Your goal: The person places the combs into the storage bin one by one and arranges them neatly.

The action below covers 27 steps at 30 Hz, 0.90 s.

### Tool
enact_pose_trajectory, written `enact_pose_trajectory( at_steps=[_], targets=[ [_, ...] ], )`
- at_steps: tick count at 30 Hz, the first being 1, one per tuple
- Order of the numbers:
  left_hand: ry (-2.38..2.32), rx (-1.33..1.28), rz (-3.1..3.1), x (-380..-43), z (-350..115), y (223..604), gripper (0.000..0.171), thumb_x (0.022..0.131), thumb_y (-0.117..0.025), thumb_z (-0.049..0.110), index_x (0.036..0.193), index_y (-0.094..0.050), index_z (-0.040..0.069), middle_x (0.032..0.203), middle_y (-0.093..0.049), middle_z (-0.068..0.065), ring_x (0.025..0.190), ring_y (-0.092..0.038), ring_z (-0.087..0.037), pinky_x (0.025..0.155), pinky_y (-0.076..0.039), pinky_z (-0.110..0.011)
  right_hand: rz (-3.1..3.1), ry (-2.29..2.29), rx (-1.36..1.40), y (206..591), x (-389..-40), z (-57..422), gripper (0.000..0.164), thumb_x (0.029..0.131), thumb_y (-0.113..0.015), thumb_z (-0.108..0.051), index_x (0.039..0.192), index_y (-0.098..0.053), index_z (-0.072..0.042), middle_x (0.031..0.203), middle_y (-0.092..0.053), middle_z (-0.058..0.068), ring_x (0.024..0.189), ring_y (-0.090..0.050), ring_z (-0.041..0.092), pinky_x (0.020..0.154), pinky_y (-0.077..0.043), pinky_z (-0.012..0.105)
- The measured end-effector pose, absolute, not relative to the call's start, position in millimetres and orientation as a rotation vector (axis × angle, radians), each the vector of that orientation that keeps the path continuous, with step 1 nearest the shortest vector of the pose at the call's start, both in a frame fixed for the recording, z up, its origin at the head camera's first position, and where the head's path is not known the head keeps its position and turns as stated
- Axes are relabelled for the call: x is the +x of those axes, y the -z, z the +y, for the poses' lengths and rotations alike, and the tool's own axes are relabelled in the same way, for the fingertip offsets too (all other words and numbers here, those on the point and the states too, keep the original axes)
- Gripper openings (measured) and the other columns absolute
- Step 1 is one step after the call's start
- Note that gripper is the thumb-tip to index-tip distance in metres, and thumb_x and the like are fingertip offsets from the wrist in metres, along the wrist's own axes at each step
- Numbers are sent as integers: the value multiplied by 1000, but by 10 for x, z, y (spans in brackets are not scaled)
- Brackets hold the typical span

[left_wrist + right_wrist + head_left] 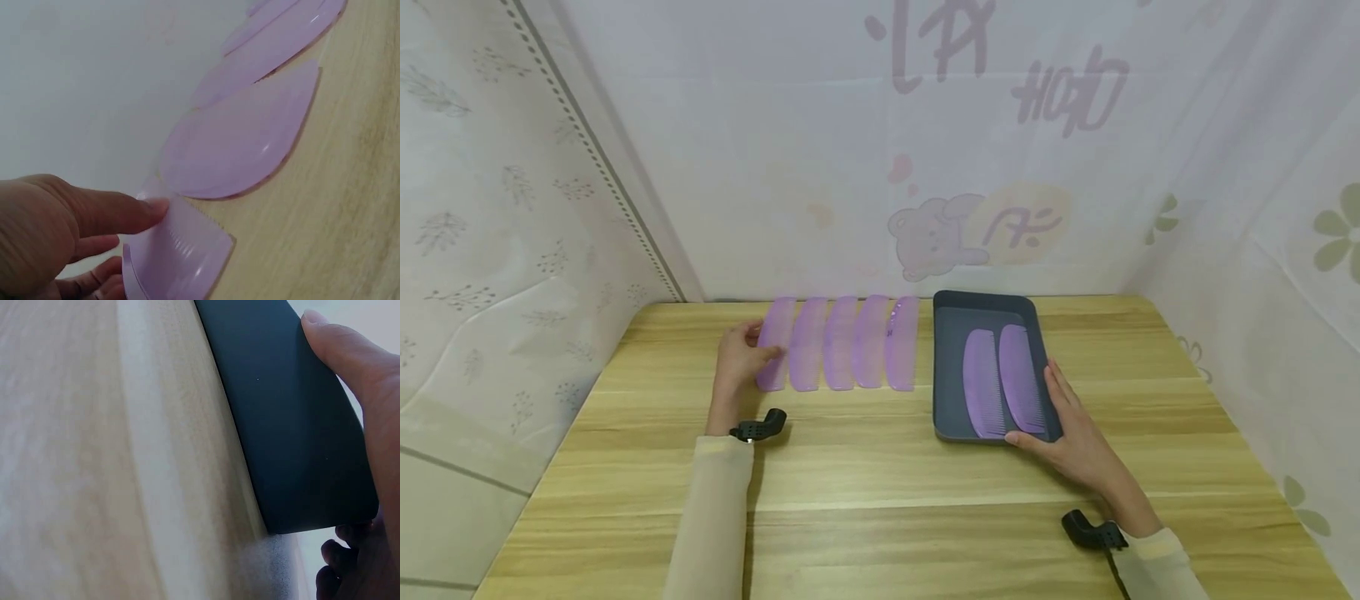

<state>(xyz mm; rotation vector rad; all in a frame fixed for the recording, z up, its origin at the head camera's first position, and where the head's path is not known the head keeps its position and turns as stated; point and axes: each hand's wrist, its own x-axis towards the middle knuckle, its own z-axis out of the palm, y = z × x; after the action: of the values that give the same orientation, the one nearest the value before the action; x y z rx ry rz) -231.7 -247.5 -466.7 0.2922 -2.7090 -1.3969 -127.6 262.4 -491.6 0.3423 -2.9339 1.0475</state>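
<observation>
The left grip point(743, 358) pinches the end comb point(781, 329), a purple one; its thumb lies over the comb's face, and its other fingers are at the curved spine. To the right of this grip, four combs point(840, 346) of the same purple lie side by side in a row on the counter point(850, 483), the first just beside the pinched one. All five have their spines toward the left and their teeth toward the right. In the left wrist view the pinched comb tilts, and the combs beyond the thumb overlap in sight.

The right grip point(1078, 437) holds the near right corner of the dark tray point(951, 367), thumb at the near rim, fingers along the outside of the right wall. Ahead of that thumb and to its left, inside the tray, lie the inner left comb point(983, 383) and the inner right comb point(1021, 379), side by side and slanting, lower ends close to the thumb. The tray stands well to the right of the left grip, past the row.

Behind each grip, a black device point(767, 425) sits at the wrist above a pale sleeve point(715, 517). Beyond both grips hangs a printed cloth point(775, 167).
</observation>
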Motion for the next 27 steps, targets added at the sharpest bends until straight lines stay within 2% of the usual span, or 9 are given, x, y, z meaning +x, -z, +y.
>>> enact_pose_trajectory(
  at_steps=[6,13,19,23,27],
  targets=[
    [1352,348,-2713,-2299,-2439,4620,71,75,-75,6,136,-42,-4,128,-43,-25,115,-44,-38,92,-47,-49,-2924,-1050,356,4902,-1285,2609,116,71,-75,-53,151,1,-18,159,6,-2,145,-2,28,105,-20,67],
    [1328,369,-2732,-2274,-2441,4571,72,74,-75,9,137,-41,-3,126,-50,-26,112,-50,-40,89,-50,-49,-2923,-1050,359,4880,-1281,2598,116,71,-75,-53,151,0,-17,159,7,-3,145,-2,29,106,-20,67],
    [1434,397,-2709,-2258,-2513,4564,70,77,-69,3,140,-38,-2,118,-55,-27,104,-56,-39,84,-54,-47,-2916,-1047,365,4890,-1275,2606,116,71,-76,-52,151,-1,-16,159,7,-3,145,-3,30,106,-20,67],
    [1525,435,-2696,-2245,-2541,4542,68,79,-63,2,142,-36,0,117,-54,-25,102,-56,-36,79,-55,-37,-2915,-1049,360,4899,-1263,2612,116,71,-76,-52,151,-1,-16,158,7,-3,145,-2,29,106,-20,67],
    [1621,454,-2680,-2255,-2585,4542,60,82,-56,4,140,-40,0,114,-56,-22,93,-60,-30,69,-55,-27,-2914,-1051,358,4901,-1255,2615,116,71,-76,-52,151,-1,-15,158,7,-3,145,-2,28,106,-20,67]
  ],
)
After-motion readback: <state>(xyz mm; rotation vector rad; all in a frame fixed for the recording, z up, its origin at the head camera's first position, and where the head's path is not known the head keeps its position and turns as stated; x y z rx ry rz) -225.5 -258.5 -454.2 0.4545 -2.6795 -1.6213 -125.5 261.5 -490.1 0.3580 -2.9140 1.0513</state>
